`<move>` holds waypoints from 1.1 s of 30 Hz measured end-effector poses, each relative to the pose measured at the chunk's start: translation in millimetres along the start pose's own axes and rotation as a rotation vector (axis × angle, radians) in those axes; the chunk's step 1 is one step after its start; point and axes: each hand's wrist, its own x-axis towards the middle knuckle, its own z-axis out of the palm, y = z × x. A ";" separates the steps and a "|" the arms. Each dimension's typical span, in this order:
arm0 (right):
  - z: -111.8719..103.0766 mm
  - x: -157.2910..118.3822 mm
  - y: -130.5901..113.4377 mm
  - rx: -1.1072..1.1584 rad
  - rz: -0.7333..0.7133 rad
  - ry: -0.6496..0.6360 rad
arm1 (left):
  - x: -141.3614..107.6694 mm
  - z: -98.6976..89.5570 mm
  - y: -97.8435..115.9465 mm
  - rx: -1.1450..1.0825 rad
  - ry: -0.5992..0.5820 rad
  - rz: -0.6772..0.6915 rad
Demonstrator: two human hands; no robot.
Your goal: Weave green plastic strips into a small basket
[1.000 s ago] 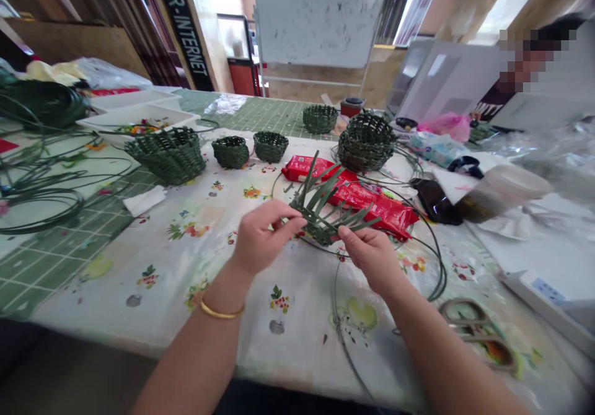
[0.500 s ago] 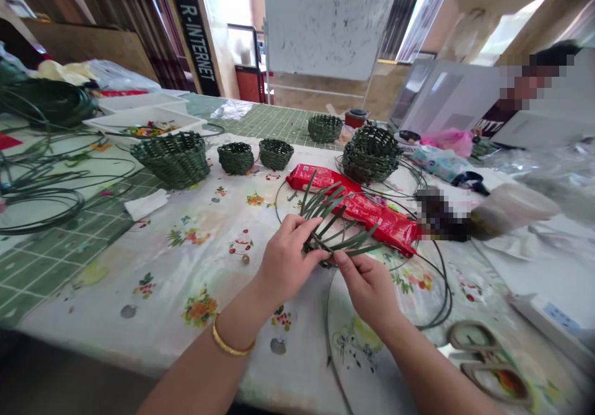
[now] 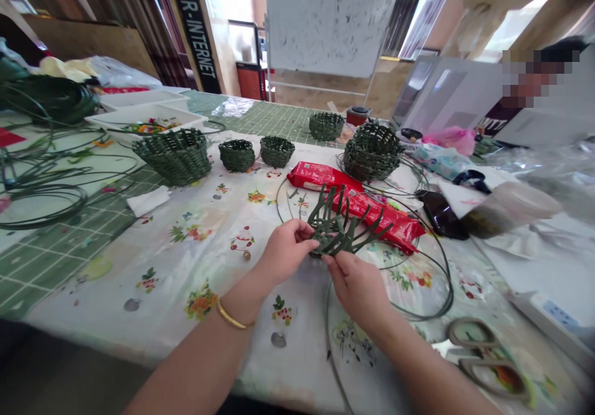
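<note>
- Fanning strips point(image 3: 351, 235) wider and more upright than half a second ago; shifting left hand point(image 3: 300, 240) off them to the left edge of the weave point(image 3: 331, 236).
- Pinching that edge with left thumb and index, closing firmly by the look of it.
- Clamping the near edge with right hand point(image 3: 335, 262), laying thumb along it; hiding the other fingertips underneath, so not telling how many are bearing.
- Holding the weave in front of the body, between both hands; being unable to tell whether touching the cloth point(image 3: 186, 272) or hanging just above.
- Judging this the key relation: lying straight ahead of both grips, running its long axis roughly crosswise, dipping slightly toward the right; pointing strips up, away and rightward.
- Calling nearness even at the edge, both touching; sitting closer to the right-leaning strips with the right hand.
- Overlapping, in view, red packs point(image 3: 393, 224) just beyond.
- Looping cord point(image 3: 450, 291) around to the right of the hands.
- Lying beside the right forearm: scissors point(image 3: 476, 344).
- Standing farther off on the table: finished-looking baskets point(image 3: 174, 158), also phone point(image 3: 444, 215) lying to the right.
</note>
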 end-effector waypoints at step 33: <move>-22.0 10.9 5.7 0.368 0.201 -0.254 | -3.0 -2.8 6.7 -0.623 -0.306 -0.117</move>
